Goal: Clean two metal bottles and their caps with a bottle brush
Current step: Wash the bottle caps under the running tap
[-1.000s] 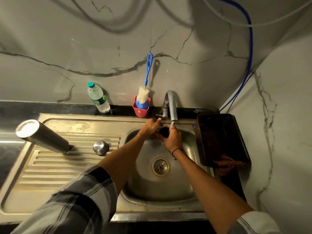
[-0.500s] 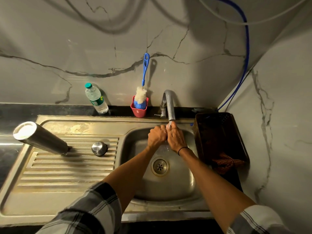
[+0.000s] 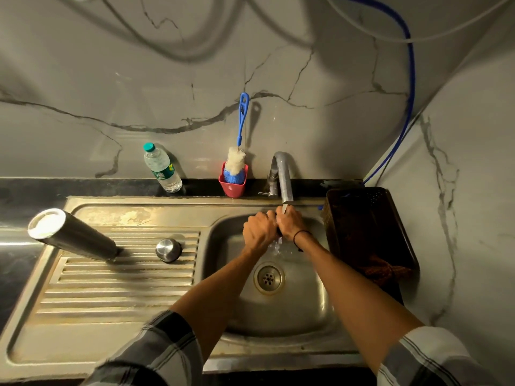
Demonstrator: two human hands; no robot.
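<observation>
Both hands are held together under the tap (image 3: pixel 282 176), over the basin of the sink (image 3: pixel 306 307). The left hand (image 3: pixel 259 229) and the right hand (image 3: pixel 289 222) are pressed against each other with fingers curled inward — a small dark object is glimpsed between them at the point where they meet, but what it is cannot be told, nor whether it is gripped by one hand or both. A stream of water (image 3: pixel 284 209) is seen falling from the spout onto the top of the right hand, and splashes are visible just below the hands. A dark band is worn on the right wrist.

Well to the left of the left hand, on the ribbed draining board, a metal bottle (image 3: pixel 73 235) is stood mouth-down and appears tilted toward the camera. Between that bottle and the left hand, a round metal cap (image 3: pixel 168 249) is set on the ribs, apart from both. Beyond the hands, against the wall, a bottle brush (image 3: pixel 239 151) is stood bristles-down in a red cup (image 3: pixel 233 188), with a plastic water bottle (image 3: pixel 162 168) further left on the desk. Just to the right of the right hand, a dark basket (image 3: pixel 390 207) is placed beside the sink — a reddish cloth (image 3: pixel 384 270) is draped over its near edge.
</observation>
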